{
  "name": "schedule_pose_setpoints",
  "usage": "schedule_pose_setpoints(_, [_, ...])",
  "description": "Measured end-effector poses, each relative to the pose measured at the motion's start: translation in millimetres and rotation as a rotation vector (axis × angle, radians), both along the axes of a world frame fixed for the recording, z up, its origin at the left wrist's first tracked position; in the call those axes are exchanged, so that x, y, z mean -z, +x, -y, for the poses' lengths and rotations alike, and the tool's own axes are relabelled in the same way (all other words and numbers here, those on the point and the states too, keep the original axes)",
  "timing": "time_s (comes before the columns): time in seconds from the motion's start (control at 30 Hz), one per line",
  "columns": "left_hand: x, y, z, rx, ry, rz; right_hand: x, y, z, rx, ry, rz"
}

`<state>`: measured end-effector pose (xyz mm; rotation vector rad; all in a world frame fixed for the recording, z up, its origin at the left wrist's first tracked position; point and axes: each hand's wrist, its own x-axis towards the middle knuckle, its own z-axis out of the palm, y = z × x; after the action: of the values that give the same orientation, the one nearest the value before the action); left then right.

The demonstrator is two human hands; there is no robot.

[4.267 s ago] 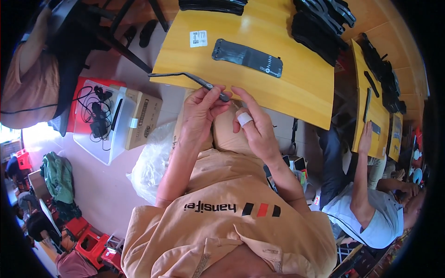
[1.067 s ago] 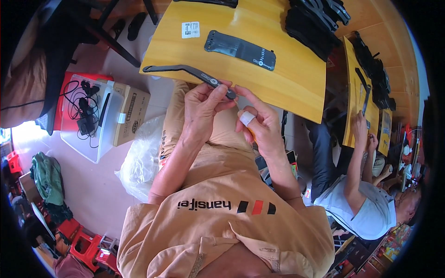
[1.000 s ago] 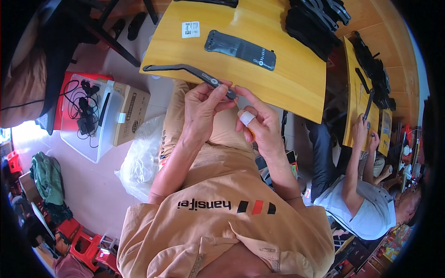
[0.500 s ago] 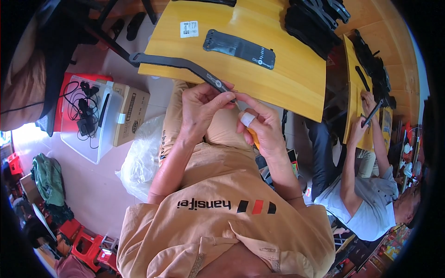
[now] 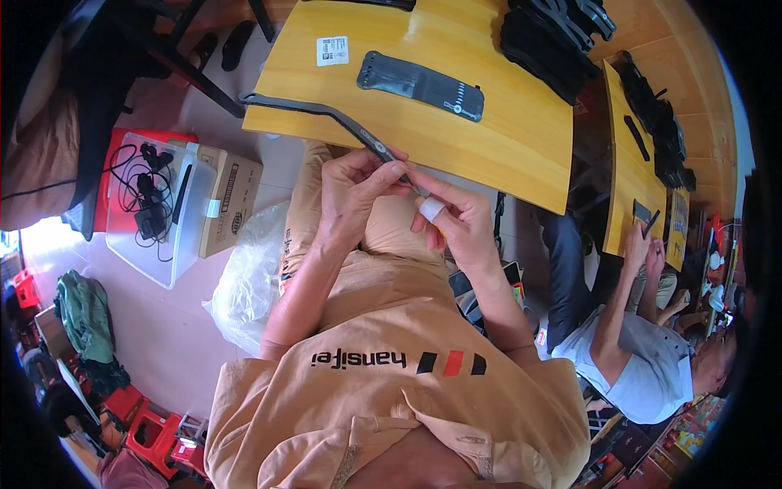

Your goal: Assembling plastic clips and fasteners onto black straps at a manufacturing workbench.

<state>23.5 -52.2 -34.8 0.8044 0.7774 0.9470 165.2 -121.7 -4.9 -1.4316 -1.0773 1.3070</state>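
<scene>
A long dark grey strap (image 5: 326,112) with a pale printed mark lies partly over the near left edge of the yellow table. Its end is pinched between thumb and fingers of my left hand (image 5: 354,183), above my lap. My right hand (image 5: 460,216), with white tape around a finger or thumb, is closed at that same end. It grips a slim tool with an orange handle (image 5: 441,238); a thin tip seems to meet the strap, but its kind is mostly hidden. Farther back on the table lies a wide dark grey strap panel (image 5: 419,85) with holes at one end.
The yellow table (image 5: 521,155) bears a white label sticker (image 5: 332,51) and a pile of black straps (image 5: 546,41). At right, a co-worker (image 5: 627,350) handles a dark piece at another table. A clear bin of cables (image 5: 147,253), a cardboard box (image 5: 232,200) and a plastic bag (image 5: 252,277) stand left.
The strap has rolled more edge-on and its far end has shifted slightly right. My right hand has turned a little, hiding more of the orange handle. The co-worker's hands have moved lower.
</scene>
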Motion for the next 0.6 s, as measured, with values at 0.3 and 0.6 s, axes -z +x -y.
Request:
schedule_pose_setpoints(0.3, [1.9, 1.1, 0.4, -0.023, -0.002, -0.046, 2.0, 6.1, -2.3, -0.026, -0.276, -0.527])
schedule_pose_setpoints(0.6, [1.8, 2.4, -1.5, -0.010, -0.034, -0.108, 6.0, 2.4, 1.0, -0.034, -0.138, -0.178])
